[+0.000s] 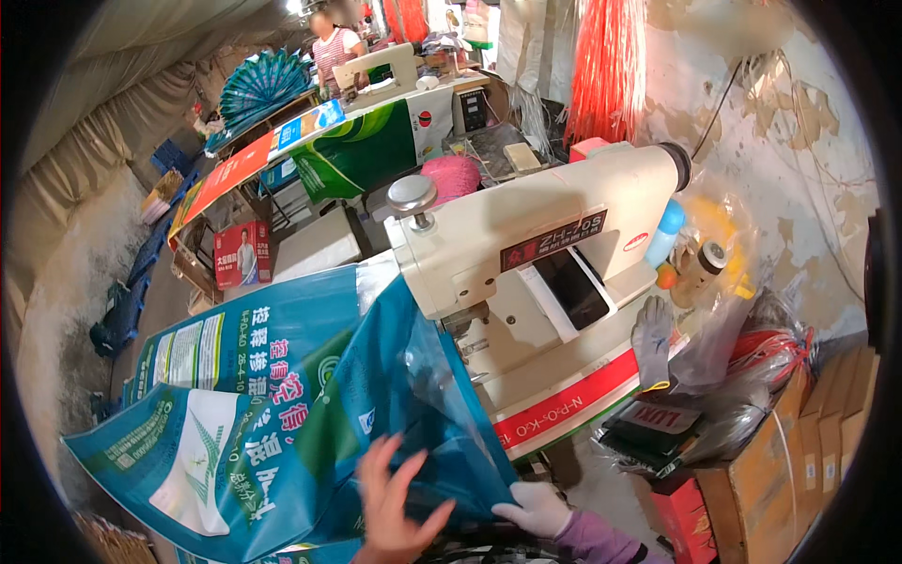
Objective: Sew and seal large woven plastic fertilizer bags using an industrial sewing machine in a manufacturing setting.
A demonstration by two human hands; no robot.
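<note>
A large teal printed plastic sack (pixel 254 423) lies spread under a cream industrial sewing machine (pixel 526 226), its edge running below the needle area. My left hand (pixel 399 508), bare, hovers over or rests on the sack with its fingers spread; whether it touches the plastic I cannot tell. My right hand (pixel 537 510), in a white glove and purple sleeve, is closed on the sack's near right edge. A dark-screened phone (pixel 575 287) leans in the opening of the machine's body.
A grey glove (pixel 651 343) lies on the machine table's right side, near a glass jar (pixel 705 268) and blue bottle (pixel 665 230). Cardboard boxes (pixel 761 470) stand at the lower right. Beyond, a person (pixel 335 52) is at another sewing machine (pixel 381 68). Red strands (pixel 606 75) hang behind.
</note>
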